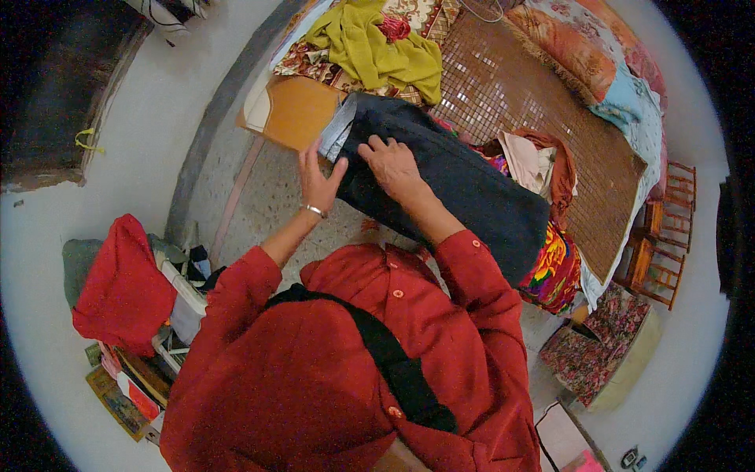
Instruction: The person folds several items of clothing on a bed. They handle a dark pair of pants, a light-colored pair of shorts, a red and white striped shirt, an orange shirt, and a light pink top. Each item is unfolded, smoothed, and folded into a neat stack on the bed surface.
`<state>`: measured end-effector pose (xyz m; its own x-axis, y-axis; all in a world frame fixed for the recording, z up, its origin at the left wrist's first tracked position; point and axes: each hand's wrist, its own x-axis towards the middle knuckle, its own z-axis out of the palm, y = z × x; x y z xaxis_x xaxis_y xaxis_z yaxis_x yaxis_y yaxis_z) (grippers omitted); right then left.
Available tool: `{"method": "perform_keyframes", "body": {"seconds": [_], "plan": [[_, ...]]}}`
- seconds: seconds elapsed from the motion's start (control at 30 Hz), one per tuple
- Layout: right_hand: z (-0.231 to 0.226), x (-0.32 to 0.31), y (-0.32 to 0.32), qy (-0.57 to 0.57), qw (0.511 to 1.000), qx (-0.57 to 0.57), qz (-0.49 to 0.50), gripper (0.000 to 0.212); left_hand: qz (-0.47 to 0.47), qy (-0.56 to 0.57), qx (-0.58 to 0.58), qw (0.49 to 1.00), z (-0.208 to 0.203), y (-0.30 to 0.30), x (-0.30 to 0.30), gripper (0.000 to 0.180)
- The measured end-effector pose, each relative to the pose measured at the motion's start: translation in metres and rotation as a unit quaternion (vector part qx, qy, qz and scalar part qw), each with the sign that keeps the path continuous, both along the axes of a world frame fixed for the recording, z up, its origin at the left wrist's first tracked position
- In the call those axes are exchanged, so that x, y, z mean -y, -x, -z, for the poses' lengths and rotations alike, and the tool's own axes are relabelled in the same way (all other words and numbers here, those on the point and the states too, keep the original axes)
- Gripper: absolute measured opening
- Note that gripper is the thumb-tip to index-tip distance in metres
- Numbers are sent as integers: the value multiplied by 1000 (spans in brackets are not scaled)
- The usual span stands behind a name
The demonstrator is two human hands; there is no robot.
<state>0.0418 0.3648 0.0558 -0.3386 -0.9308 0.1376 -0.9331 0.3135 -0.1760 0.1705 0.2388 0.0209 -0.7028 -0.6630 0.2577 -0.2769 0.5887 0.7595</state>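
A long dark garment (464, 189), which looks like folded trousers, lies along the near side of the bed. Grey lining (338, 130) shows at its left end. My right hand (391, 167) rests on the dark cloth near that end, with its fingers a little bent and spread. Beside the grey lining, at the near edge of the cloth, is my left hand (318, 185). Its thumb and fingers are apart, and a metal bangle (316, 211) circles the wrist. I cannot see either hand gripping the cloth.
A mat of small brown tiles (503, 71) covers the bed, with a yellow-green cloth (377, 51) at the far left. Crumpled pale and rust cloths (535, 165) lie beyond the garment. A tan board (303, 114) stands at the bed's left end. A red cloth (126, 287) hangs at left.
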Motion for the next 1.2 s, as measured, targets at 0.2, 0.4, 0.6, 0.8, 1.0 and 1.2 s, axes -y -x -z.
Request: {"method": "perform_keyframes", "body": {"seconds": [0.2, 0.4, 0.6, 0.8, 1.0, 1.2], "plan": [[5, -8, 4, 21, 999, 43, -12, 21, 22, 32, 97, 995, 30, 27, 51, 72], [-4, -19, -9, 236, 951, 170, 109, 47, 69, -11, 218, 973, 17, 47, 73, 89], [22, -24, -25, 338, 915, 151, 160, 69, 132, -131, 263, 947, -6, 55, 78, 79], [30, -16, -26, 303, 908, 242, 158, 62, 136, -293, 288, 901, -36, 60, 71, 60], [26, -15, -15, 382, 893, 151, 187, 56, 144, -415, 267, 858, -28, 56, 76, 57], [37, -17, -10, 284, 904, 208, 244, 54, 167, -600, 223, 750, -52, 55, 56, 35]]}}
